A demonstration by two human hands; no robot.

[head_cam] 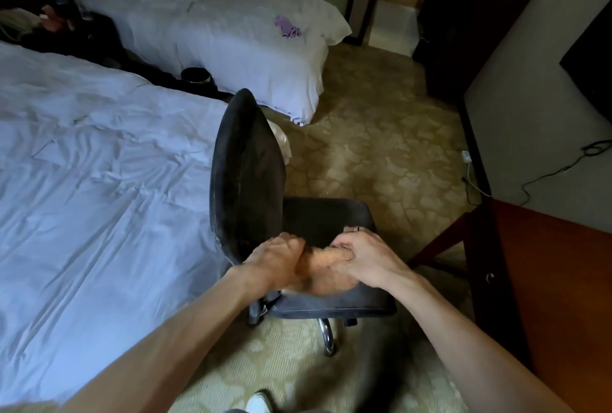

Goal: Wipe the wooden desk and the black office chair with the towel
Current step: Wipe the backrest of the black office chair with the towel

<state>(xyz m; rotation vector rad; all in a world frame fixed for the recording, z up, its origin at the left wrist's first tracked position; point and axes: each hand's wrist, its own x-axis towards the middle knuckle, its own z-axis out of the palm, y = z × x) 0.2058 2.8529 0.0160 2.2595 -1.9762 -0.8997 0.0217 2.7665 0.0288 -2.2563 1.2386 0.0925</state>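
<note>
I have my left hand and right hand both clenched around the bunched tan terry towel over the black padded office chair's seat. White-sheeted bed crowds left; reddish wooden desk right.

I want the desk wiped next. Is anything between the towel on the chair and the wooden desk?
Nothing visible blocks it. Both hands, left hand and right hand, grip the towel on the chair seat; only open carpet separates it from the desk.
</note>
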